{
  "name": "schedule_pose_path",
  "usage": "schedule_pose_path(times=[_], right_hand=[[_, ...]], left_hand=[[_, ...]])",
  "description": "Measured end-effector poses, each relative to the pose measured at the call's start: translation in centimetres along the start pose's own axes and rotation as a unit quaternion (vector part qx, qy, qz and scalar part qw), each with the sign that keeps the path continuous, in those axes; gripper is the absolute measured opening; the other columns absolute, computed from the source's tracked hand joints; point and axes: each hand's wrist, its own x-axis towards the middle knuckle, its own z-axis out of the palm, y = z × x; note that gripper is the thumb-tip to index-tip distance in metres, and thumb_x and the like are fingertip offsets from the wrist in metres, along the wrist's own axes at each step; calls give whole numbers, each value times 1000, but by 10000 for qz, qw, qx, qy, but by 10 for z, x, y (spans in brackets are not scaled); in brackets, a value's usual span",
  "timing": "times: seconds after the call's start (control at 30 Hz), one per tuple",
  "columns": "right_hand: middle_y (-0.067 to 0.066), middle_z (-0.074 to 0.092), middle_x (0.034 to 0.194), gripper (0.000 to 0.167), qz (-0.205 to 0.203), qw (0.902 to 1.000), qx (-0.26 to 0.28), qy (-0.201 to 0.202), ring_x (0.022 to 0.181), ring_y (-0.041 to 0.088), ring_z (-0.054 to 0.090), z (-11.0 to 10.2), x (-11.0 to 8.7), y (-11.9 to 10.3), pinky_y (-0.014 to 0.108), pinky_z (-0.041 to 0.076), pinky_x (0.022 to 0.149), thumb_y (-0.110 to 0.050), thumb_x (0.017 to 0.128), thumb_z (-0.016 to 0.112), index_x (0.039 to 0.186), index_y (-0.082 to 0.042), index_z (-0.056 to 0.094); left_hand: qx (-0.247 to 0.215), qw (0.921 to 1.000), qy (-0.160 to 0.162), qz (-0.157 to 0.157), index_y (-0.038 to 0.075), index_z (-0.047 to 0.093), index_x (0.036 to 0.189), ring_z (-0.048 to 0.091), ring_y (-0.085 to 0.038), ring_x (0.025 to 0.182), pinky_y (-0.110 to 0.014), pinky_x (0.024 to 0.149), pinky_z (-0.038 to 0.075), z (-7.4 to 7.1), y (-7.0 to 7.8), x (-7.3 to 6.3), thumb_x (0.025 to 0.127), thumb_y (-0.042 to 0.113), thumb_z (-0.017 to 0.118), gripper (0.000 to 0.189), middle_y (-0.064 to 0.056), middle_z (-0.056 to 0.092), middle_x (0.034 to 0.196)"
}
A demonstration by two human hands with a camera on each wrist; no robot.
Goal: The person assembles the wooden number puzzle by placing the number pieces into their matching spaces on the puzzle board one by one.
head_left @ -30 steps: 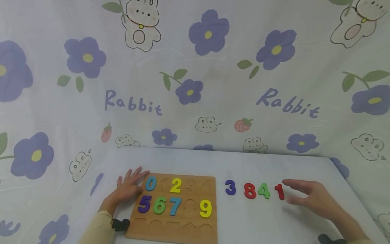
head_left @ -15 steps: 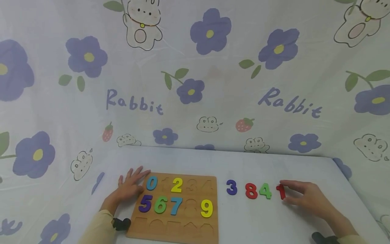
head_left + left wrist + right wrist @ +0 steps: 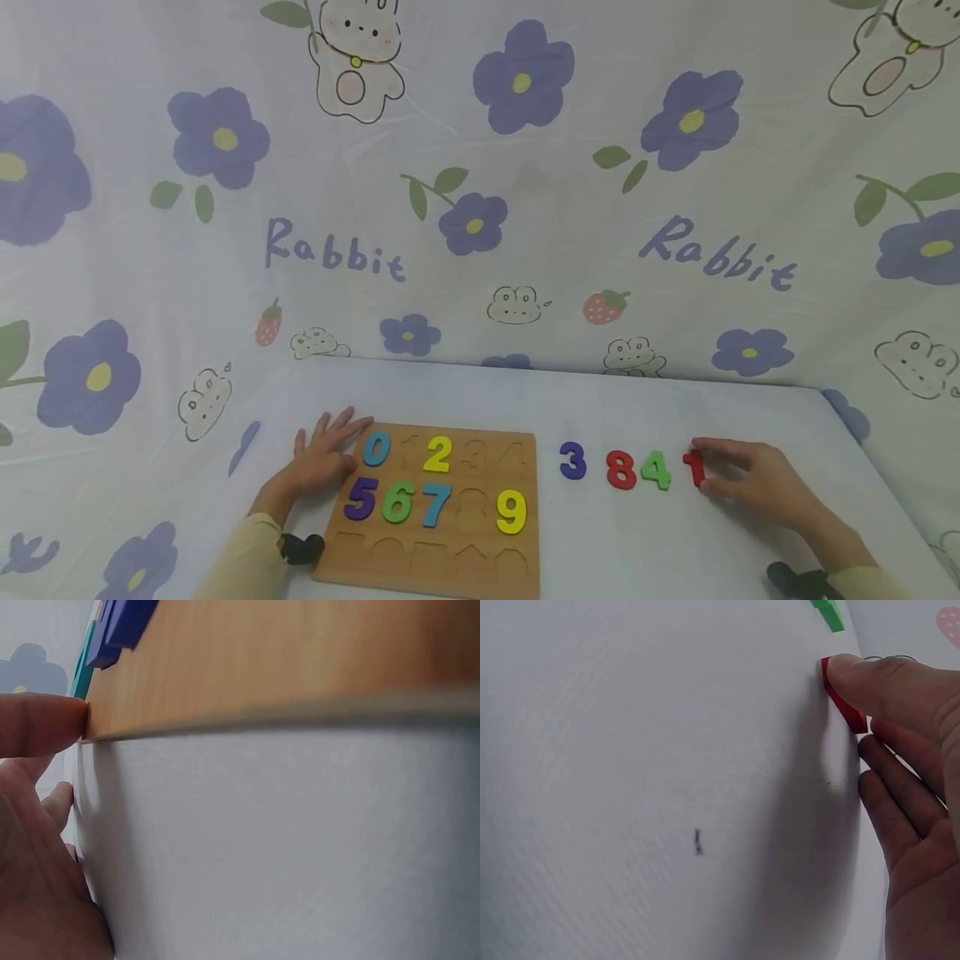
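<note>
Left hand (image 3: 321, 462): fingers spread, touching wooden board (image 3: 450, 576).
Right hand (image 3: 765, 483): pinches the red 1 (image 3: 697, 468); lifted or not, I cannot tell.

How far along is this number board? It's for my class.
Looks done: blue 0, yellow 2, purple 5, green 6, blue 7 and yellow 9 sit on the board.

In hand: the right hand pinches the red 1.

Left: purple 3, red 8 and green 4 lie on the table; bottom-row recesses are unfilled.
</note>
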Motion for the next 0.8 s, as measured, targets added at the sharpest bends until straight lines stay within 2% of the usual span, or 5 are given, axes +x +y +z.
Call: schedule_pose_path(times=[0.27, 0.53, 0.67, 0.8], right_hand=[[18, 73, 143, 64, 13, 9999, 2, 112, 142, 51, 59, 5, 1, 3, 70, 51, 111, -19, 84, 94, 143, -7, 72], [19, 75, 140, 62, -148, 9996, 19, 233, 139, 51, 62, 7, 2, -1, 69, 53, 109, -19, 84, 94, 141, -6, 74], [20, 75, 140, 63, -144, 9990, -122, 401, 138, 52, 62, 3, -1, -6, 73, 53, 107, -22, 85, 94, 142, -5, 73], [21, 72, 143, 65, -192, 9983, -161, 534, 139, 52, 62, -6, -5, -23, 74, 52, 107, -26, 89, 91, 147, -5, 69]], left_hand=[[-20, 9995, 233, 212, 26, 52, 164, -7, -59, 166, -83, 122, -19, 5, -14, 6, 92, 21, 64, 73, -20, 20, 183], [-223, 9994, 120, 220, 24, 53, 163, -9, -62, 164, -83, 120, -22, -3, -4, -2, 89, 19, 65, 76, -24, 19, 181], [-167, 9995, 156, 230, 25, 53, 164, -8, -60, 165, -83, 121, -21, 1, -7, -1, 90, 21, 65, 75, -23, 20, 182], [-67, 9992, 260, 297, 28, 53, 163, -5, -59, 166, -84, 122, -18, 4, -10, 2, 90, 23, 65, 75, -21, 22, 182]])
